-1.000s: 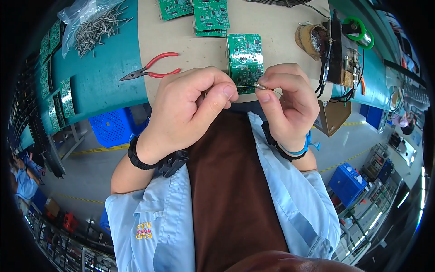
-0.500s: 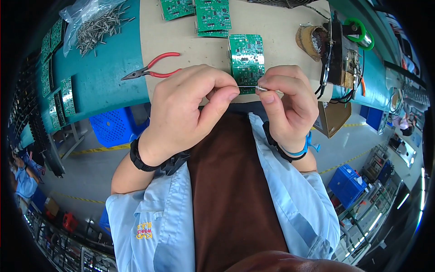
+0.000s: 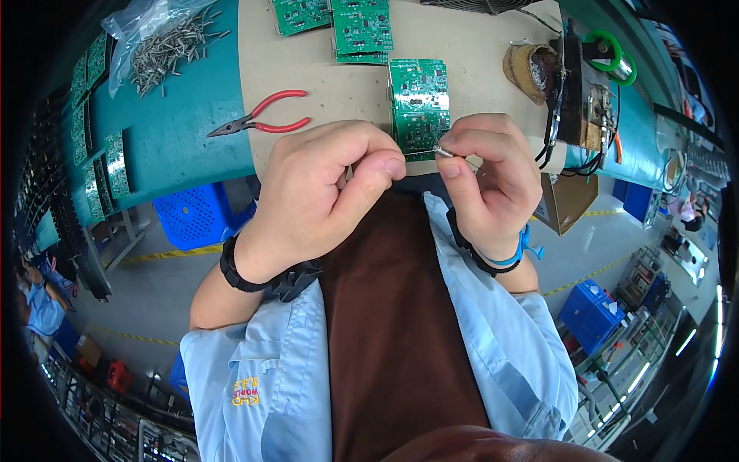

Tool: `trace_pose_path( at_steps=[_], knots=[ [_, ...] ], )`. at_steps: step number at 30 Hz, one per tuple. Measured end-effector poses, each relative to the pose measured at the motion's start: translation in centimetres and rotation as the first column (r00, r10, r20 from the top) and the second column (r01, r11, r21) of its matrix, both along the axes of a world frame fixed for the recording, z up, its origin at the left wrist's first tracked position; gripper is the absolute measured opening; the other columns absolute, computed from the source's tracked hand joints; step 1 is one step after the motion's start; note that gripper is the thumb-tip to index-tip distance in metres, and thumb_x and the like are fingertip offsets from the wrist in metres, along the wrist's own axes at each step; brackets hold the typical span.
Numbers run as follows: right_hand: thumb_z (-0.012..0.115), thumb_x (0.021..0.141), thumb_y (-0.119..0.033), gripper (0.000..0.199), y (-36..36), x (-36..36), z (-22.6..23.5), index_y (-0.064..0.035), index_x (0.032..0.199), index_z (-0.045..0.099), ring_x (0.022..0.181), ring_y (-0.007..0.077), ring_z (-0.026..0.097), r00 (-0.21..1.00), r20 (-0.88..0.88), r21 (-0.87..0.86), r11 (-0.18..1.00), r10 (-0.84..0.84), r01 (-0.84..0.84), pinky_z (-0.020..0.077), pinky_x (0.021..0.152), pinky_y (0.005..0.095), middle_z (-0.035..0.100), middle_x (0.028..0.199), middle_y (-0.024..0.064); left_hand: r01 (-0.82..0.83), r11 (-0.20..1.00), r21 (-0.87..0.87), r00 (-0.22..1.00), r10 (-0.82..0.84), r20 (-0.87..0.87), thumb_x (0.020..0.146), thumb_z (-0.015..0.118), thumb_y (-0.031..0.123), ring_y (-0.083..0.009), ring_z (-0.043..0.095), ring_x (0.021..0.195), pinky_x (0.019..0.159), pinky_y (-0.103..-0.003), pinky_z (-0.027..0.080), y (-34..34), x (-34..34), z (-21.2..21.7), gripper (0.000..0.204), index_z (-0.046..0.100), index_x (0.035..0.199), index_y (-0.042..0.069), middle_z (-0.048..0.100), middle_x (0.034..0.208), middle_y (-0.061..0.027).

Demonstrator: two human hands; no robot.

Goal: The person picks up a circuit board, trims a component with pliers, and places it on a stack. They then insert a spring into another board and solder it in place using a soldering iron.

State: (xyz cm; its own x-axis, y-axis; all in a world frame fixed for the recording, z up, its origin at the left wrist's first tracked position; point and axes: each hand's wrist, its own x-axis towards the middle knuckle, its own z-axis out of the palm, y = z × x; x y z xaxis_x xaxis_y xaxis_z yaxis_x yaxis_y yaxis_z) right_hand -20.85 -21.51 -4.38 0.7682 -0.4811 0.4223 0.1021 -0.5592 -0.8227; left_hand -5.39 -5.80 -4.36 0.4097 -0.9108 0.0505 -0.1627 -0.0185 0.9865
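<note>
My right hand [image 3: 496,169] is closed, pinching a small silver metal cylinder [image 3: 444,152] between thumb and forefinger. From it a thin wire [image 3: 419,153] runs left to my left hand [image 3: 319,189], whose thumb and forefinger are pressed together on its end. Both hands are raised at the near edge of the table. Just beyond them a green circuit board [image 3: 420,96] lies on the tan sheet, overlapping another beneath it. Red-handled pliers [image 3: 265,115] rest beyond my left hand, jaws pointing left.
More green boards [image 3: 362,31] lie at the far side. A plastic bag [image 3: 127,31] and a pile of metal cylinders [image 3: 165,54] sit far left, with further boards [image 3: 115,165] nearer. To the right stand a soldering device [image 3: 589,108], a round tan container [image 3: 527,69] and a green-rimmed solder spool [image 3: 616,58].
My left hand has dropped slightly toward me, and the wire, level before, now slants. The cylinder has tilted a little in my right hand, which otherwise stays nearly in place.
</note>
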Motion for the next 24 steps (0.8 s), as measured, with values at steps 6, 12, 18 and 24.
trace_pose_path(
  at_steps=[6,12,18,24],
  knots=[
    [0.076,0.085,0.001,0.012,-0.01,-0.08,0.20,0.0002,0.095,0.069,0.076,0.0195,0.065,1.000,-0.021,0.029,0.999,0.017,-0.016,0.0536,0.066,0.0275,0.069,0.092,0.0126,-0.030,0.999,-0.045,0.979,0.038,0.199,0.092,0.071,0.011,-0.0218,0.064,0.066,0.058,-0.032,0.049,-0.37,0.22,0.12,0.008,0.068,0.091,0.003,0.067,0.080,-0.0069],
    [0.075,0.086,0.000,0.011,0.09,-0.23,0.41,0.0002,0.094,0.069,0.076,0.0200,0.066,0.999,-0.047,0.033,0.999,0.017,-0.016,0.0535,0.067,0.0281,0.069,0.092,0.0125,-0.052,0.995,-0.084,0.927,0.079,0.367,0.088,0.076,0.013,-0.0254,0.064,0.069,0.059,-0.035,0.050,-0.45,0.22,-0.01,0.011,0.068,0.091,0.005,0.065,0.079,-0.0073],
    [0.076,0.084,0.000,0.011,-0.28,0.03,0.41,-0.0002,0.093,0.069,0.077,0.0218,0.067,0.999,-0.043,-0.083,0.996,0.015,-0.019,0.0532,0.067,0.0285,0.069,0.091,0.0124,-0.047,0.981,-0.187,0.802,0.149,0.579,0.084,0.078,0.014,-0.0256,0.064,0.070,0.060,-0.036,0.050,-0.63,0.71,-0.27,0.013,0.068,0.090,0.008,0.066,0.080,-0.0061],
    [0.079,0.081,0.000,0.014,-0.30,0.11,0.38,-0.0009,0.091,0.070,0.077,0.0229,0.067,0.998,-0.069,-0.167,0.986,-0.008,-0.003,0.0536,0.067,0.0296,0.068,0.089,0.0116,-0.051,0.980,-0.193,0.762,0.163,0.627,0.083,0.079,0.014,-0.0250,0.063,0.070,0.060,-0.037,0.050,-0.54,0.87,-0.67,0.015,0.067,0.088,0.008,0.065,0.080,-0.0054]
  ],
)
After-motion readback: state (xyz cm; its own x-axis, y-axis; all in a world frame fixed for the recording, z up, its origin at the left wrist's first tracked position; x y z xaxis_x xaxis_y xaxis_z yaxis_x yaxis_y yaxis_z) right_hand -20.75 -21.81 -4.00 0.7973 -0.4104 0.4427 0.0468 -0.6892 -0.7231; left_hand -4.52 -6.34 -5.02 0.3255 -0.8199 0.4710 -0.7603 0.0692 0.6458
